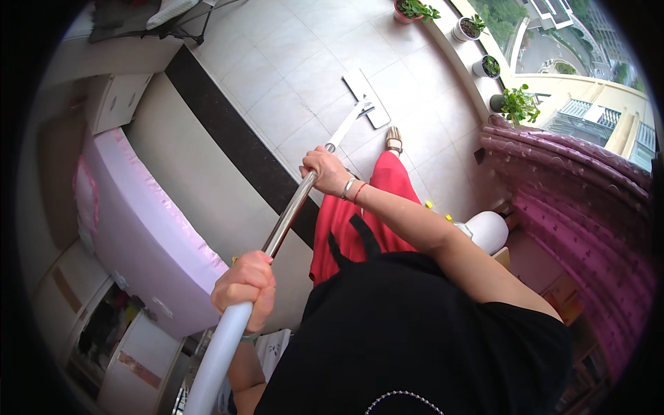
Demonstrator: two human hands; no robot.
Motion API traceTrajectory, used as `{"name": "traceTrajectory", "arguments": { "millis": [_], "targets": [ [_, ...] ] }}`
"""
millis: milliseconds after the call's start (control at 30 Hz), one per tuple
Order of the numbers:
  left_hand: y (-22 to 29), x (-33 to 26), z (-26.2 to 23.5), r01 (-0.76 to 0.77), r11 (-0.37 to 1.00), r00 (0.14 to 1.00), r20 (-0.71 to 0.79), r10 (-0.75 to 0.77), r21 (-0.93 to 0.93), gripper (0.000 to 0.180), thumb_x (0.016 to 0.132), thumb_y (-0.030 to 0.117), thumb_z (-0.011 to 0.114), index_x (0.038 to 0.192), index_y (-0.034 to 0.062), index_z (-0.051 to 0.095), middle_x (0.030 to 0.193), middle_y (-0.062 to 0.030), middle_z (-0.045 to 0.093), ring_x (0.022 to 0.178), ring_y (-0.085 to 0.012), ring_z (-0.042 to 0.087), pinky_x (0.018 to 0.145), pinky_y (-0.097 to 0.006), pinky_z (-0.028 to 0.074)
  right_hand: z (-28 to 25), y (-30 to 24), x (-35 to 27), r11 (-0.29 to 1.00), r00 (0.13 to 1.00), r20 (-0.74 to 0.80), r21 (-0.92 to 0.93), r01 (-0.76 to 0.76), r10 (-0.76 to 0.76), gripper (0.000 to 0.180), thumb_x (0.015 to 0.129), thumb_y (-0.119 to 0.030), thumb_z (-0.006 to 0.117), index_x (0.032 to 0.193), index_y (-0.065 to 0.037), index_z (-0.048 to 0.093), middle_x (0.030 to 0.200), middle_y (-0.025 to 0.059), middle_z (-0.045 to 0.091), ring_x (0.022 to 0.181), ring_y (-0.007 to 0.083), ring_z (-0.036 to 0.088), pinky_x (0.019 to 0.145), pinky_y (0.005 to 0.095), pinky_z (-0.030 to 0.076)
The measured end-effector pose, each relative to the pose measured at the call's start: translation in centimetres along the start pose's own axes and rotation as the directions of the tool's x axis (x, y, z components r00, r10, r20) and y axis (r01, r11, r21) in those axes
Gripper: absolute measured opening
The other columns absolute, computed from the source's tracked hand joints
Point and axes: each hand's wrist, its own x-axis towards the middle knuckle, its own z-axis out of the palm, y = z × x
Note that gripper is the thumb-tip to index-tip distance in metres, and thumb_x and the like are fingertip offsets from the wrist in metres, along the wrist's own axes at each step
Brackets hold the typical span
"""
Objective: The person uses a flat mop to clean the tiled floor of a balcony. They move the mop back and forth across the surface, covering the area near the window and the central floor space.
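A flat mop with a long pole (290, 216) slants across the view from the lower left up to the tiled floor. Its white rectangular head (377, 102) lies flat on the tiles, a little beyond my sandalled foot (394, 140). My left hand (245, 285) is wrapped round the upper pole, where the thick pale grip meets the shiny metal tube. Farther down, my right hand (326, 171) closes round the lower end of the metal tube, just above the white lower section. Both hands have their fingers curled round the pole.
Potted plants (490, 67) line the window ledge at the right, above a gathered purple curtain (567, 187). A dark floor strip (228, 131) crosses to the left, beside a bed with a lilac cover (155, 228). A dark-framed piece of furniture (131, 24) stands at the far left.
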Motion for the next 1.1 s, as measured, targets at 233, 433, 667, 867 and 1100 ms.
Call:
{"name": "traceTrajectory", "arguments": {
  "millis": [233,433,667,867,1100],
  "targets": [
    [3.3,-1.2,-3.6,0.032,0.993,0.999,0.027,-0.035,0.111,0.018,0.076,-0.004,0.063,0.076,0.0082,0.050,0.069,-0.0035,0.056,0.062,-0.0181,0.054,0.072,-0.043,0.051,4.1,-3.5,1.6,0.994,0.983,0.169,0.100,0.051,-0.067,0.028,0.082,-0.037,0.069,0.076,-0.011,0.060,0.081,0.0071,0.060,0.091,0.0294,0.058,0.070,0.0414,0.050],
    [3.0,1.2,0.4,-0.101,0.994,0.974,0.205,0.092,0.034,0.031,0.064,0.001,0.077,0.077,0.0086,0.051,0.068,-0.0025,0.057,0.060,-0.0188,0.056,0.067,-0.040,0.051,-1.6,-1.7,1.5,0.993,0.908,0.417,-0.120,0.013,0.038,0.029,0.090,-0.038,0.058,0.083,-0.011,0.067,0.088,0.0121,0.063,0.090,0.0305,0.063,0.074,0.0436,0.052],
    [0.7,4.6,8.6,-0.153,0.979,0.959,0.221,0.180,-0.132,0.028,0.069,0.000,0.075,0.077,0.0083,0.050,0.067,-0.0027,0.056,0.059,-0.0186,0.055,0.066,-0.039,0.051,-11.2,4.0,-4.0,0.974,0.933,0.312,-0.188,-0.128,0.182,0.023,0.089,-0.031,0.058,0.080,-0.010,0.064,0.086,0.0107,0.062,0.091,0.0284,0.062,0.071,0.0433,0.052],
    [-5.1,7.3,18.6,-0.136,0.942,0.967,0.164,0.193,-0.306,0.020,0.080,-0.001,0.064,0.078,0.0083,0.047,0.063,-0.0030,0.053,0.056,-0.0172,0.051,0.066,-0.038,0.047,-20.1,12.0,-10.8,0.897,0.919,0.095,-0.277,-0.344,0.382,0.021,0.090,-0.027,0.057,0.080,-0.009,0.062,0.086,0.0061,0.063,0.098,0.0244,0.058,0.079,0.0401,0.052],
    [-10.1,7.6,27.8,-0.089,0.883,0.949,0.231,0.215,-0.460,0.023,0.076,-0.015,0.059,0.074,0.0068,0.051,0.065,-0.0052,0.055,0.059,-0.0182,0.053,0.069,-0.039,0.049,-25.4,19.2,-18.7,0.757,0.819,-0.061,-0.347,-0.554,0.571,0.023,0.089,-0.029,0.059,0.080,-0.008,0.062,0.087,0.0078,0.063,0.098,0.0270,0.058,0.082,0.0409,0.050]
  ]
}}
